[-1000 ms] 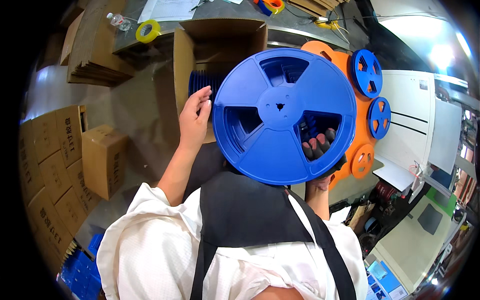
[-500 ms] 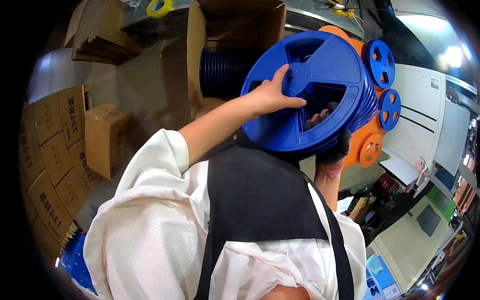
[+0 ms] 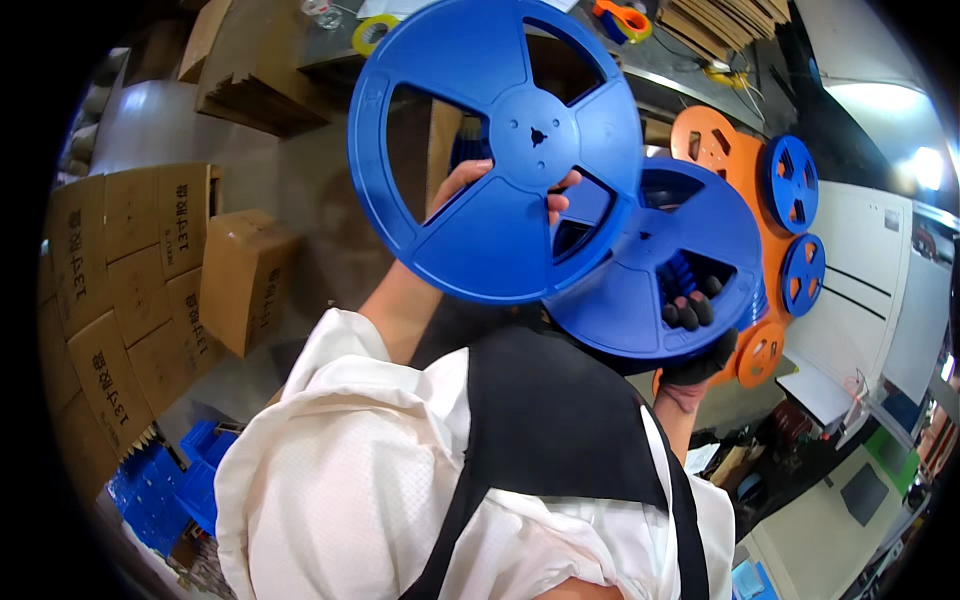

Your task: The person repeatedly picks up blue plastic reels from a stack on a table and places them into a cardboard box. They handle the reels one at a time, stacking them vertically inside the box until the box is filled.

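A single large blue plastic reel (image 3: 455, 235) is lifted at the front, its flat face turned up toward me. My left hand (image 3: 462, 183) is behind it, fingertips curled through its openings. To the right, a stack of the same blue reels (image 3: 610, 320) rests tilted on my right hand (image 3: 703, 362). That hand wears a dark glove, and its fingertips show through an opening in the top reel. The lifted reel overlaps the left part of the stack. Behind it, an open cardboard box (image 3: 442, 130) with blue reels inside is mostly hidden.
Printed cartons (image 3: 110, 260) are stacked at the left, with a separate carton (image 3: 245, 270) beside them. Flattened cardboard (image 3: 270, 85) leans at the back left. An orange stand (image 3: 745, 200) with blue and orange wheels is beyond the stack. Yellow tape (image 3: 372, 35) sits on the back bench.
My left hand has separated one blue reel from the top of the stack and moved it left and up. The stack in my right hand sits lower in the picture; the view has shifted.
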The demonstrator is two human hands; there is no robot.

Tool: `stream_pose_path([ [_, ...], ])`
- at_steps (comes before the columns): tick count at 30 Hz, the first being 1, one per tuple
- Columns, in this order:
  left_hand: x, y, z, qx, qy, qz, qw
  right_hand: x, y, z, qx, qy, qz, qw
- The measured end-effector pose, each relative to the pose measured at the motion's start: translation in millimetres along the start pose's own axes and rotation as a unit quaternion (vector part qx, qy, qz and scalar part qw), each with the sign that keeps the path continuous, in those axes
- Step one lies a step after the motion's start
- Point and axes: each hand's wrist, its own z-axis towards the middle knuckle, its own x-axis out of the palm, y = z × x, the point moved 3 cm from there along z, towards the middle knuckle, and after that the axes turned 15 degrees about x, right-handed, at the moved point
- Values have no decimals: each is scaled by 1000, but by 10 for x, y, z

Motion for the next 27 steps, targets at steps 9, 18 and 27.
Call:
stream_pose_path([
  [9,11,15,-138,29,64,-142,987,140,19,65,-20,-2,27,999],
  [18,-94,-188,-95,115,60,-60,990,141,134,-7,-87,-182,-24,979],
  [27,-178,-544,-254,211,86,84,970,146,211,82,-114,132,93,980],
])
